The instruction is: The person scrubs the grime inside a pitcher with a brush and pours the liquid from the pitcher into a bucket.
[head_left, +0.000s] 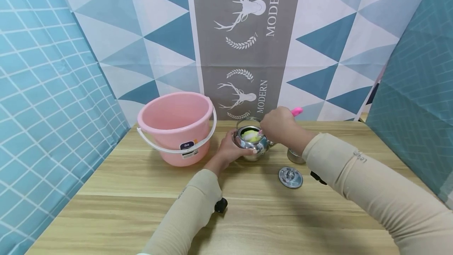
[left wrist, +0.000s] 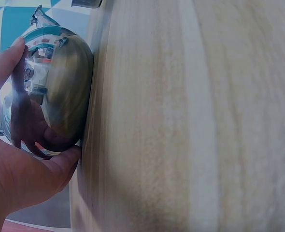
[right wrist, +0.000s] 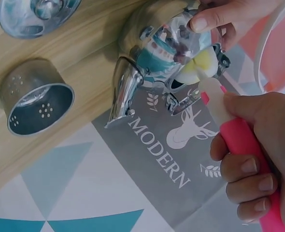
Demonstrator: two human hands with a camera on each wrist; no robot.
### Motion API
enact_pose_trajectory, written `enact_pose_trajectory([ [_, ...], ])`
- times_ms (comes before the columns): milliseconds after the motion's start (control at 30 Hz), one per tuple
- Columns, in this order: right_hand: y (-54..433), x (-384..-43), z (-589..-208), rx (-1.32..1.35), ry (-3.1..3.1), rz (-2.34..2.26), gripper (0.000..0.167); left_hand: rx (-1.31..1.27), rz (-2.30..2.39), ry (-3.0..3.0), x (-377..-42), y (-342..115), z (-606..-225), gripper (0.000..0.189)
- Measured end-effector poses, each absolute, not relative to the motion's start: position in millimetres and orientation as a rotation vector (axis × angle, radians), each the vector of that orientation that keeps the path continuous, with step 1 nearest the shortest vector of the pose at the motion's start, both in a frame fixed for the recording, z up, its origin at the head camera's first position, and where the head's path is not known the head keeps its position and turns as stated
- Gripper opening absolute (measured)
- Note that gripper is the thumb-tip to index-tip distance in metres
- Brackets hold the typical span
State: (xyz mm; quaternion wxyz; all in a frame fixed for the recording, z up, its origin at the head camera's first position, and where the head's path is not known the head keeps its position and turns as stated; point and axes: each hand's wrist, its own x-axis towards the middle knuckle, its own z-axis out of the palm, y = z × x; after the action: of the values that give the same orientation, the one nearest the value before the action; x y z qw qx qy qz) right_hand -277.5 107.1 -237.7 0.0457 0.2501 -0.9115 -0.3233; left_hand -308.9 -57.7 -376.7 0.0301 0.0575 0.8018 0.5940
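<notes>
A shiny metal teapot [head_left: 262, 147] stands lidless on the table, its mouth facing up and its handle raised at the back. My left hand [head_left: 231, 148] grips the side of its body, thumb and fingers spread round it in the left wrist view. Fingers curled, my right hand [head_left: 281, 125] holds a sponge brush [right wrist: 249, 145] by its pink handle. The brush's yellow and white sponge head [right wrist: 200, 65] is in the teapot's mouth. Near the spout lie the round metal lid [head_left: 291, 177] and a metal strainer [right wrist: 36, 96] with small holes.
A pink bucket [head_left: 166, 141] with a white handle stands to the left of the teapot. Behind the wooden table [head_left: 247, 223] hangs a patterned cloth [head_left: 244, 50]. Blue tile-patterned sheets rise at the left and right sides.
</notes>
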Motion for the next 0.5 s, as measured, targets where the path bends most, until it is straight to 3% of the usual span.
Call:
enact_pose_trajectory([
  [233,105.6,-278.7,-234.2,0.785,-2.766,-1.031,0.036,0.183,1.841,2.469,-309.0,-58.0,-376.8,0.105],
  [500,104.2,-280.9,-232.5,0.806,-2.734,-1.046,0.031,0.181,1.835,2.482,-309.7,-57.0,-377.4,0.105],
])
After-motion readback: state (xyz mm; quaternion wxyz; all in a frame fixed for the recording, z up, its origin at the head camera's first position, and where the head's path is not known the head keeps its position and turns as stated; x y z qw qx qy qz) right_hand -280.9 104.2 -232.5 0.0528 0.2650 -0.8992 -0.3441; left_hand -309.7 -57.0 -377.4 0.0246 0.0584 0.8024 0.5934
